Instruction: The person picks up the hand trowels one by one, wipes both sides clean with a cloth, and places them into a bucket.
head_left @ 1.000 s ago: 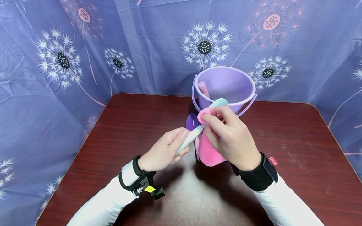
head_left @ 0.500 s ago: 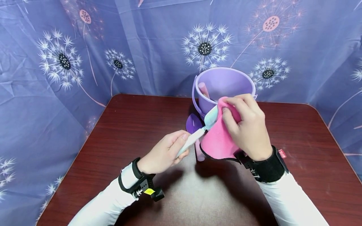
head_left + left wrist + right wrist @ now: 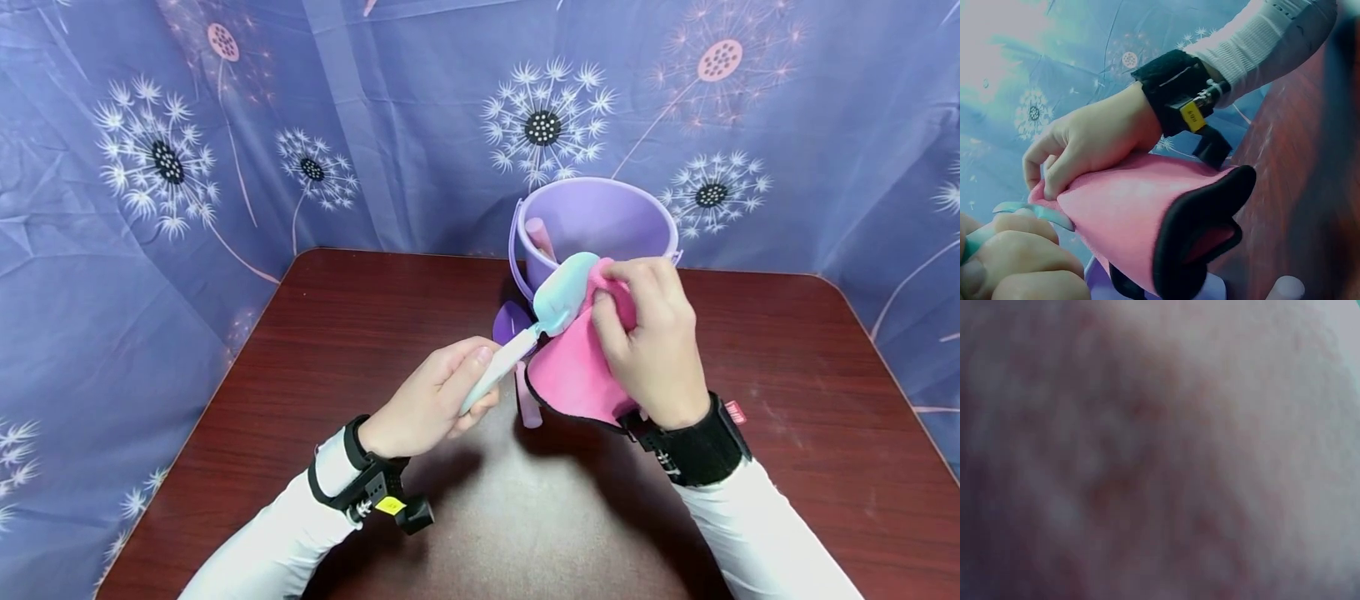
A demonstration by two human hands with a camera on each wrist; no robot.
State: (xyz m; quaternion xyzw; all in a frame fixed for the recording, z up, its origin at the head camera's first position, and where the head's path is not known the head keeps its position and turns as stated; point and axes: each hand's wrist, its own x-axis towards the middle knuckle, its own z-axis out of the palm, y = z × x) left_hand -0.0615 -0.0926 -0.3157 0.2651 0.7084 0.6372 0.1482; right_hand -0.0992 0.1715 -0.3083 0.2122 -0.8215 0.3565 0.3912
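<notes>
Gripping a trowel (image 3: 553, 312) by its white handle (image 3: 498, 367), left hand (image 3: 431, 392), fingers curled round, right hand (image 3: 654, 337), fingers pinching pink cloth (image 3: 577, 373) beside the blue blade (image 3: 564, 289).

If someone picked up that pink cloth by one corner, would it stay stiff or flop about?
Probably flop: the pink cloth hangs in a loose curve below the right hand, which pinches its upper part. It likely isn't very slippery either, since its surface looks matte rather than glossy.
</notes>
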